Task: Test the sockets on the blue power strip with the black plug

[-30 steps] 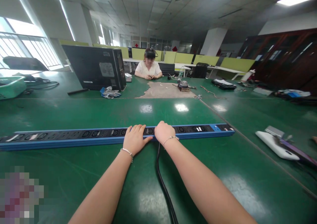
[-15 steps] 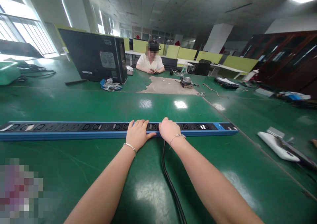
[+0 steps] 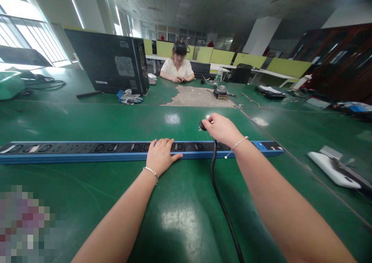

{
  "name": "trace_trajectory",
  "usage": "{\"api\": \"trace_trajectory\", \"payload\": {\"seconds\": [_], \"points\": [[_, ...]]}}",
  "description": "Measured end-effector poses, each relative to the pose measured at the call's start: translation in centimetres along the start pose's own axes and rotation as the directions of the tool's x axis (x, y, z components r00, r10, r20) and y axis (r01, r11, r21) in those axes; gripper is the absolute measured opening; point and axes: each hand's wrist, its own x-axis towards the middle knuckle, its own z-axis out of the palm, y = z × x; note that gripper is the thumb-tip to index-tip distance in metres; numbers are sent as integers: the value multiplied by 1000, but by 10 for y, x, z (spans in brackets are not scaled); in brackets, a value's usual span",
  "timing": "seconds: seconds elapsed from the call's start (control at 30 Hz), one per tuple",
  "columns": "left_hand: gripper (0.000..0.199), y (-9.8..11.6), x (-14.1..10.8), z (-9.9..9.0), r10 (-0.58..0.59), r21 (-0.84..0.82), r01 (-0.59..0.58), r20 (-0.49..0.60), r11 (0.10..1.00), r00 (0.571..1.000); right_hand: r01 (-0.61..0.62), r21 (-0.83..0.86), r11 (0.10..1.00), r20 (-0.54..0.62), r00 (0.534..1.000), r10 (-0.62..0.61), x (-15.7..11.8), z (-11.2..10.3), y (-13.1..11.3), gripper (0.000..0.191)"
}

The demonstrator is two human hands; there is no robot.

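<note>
A long blue power strip (image 3: 81, 158) with black sockets lies across the green table. My left hand (image 3: 159, 155) grips it near the middle, fingers over the far edge and thumb along the near side. Above the strip and farther right, my right hand (image 3: 223, 130) is closed around a black power plug (image 3: 202, 126), whose metal prongs point left and down. The plug is apart from the sockets. Its thick black cord (image 3: 222, 203) hangs below the hand, passes in front of the strip and runs down to the bottom edge.
Beyond the strip stand a black computer case (image 3: 107, 63) and a pair of work gloves (image 3: 129, 97). A person (image 3: 177, 67) sits across the table. A small round device (image 3: 221, 91) is near a worn patch (image 3: 194, 98). At right lies a white device (image 3: 334, 168).
My right hand has lifted off the strip and moved up and right, bringing the plug into sight with its cord. My left hand has stayed in place on the strip.
</note>
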Motion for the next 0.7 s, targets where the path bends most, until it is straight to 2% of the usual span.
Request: {"api": "trace_trajectory", "payload": {"seconds": [0.07, 0.17, 0.27, 0.33, 0.47, 0.7], "points": [[60, -1, 0, 1, 17, 22, -16, -22, 1000, 1000, -44, 0, 999, 71, 997, 44, 3, -5, 32, 35], [60, -2, 0, 4, 39, 43, -37, -47, 998, 998, -128, -99, 987, 111, 984, 139, -4, 0, 83, 34], [60, -3, 0, 4, 52, 60, -48, -62, 997, 997, -113, -177, 978, 185, 972, 146, -17, 12, 115, 31], [59, -3, 0, 4, 57, 72, -52, -69, 996, 996, -112, -183, 977, 199, 969, 149, -24, 21, 123, 29], [59, -3, -1, 4, 64, 84, -58, -74, 995, 995, -131, -170, 977, 187, 969, 163, -27, 33, 121, 30], [59, -3, 0, 4, 64, 82, -57, -78, 995, 995, -134, -205, 970, 214, 960, 178, -20, 38, 113, 30]]}}
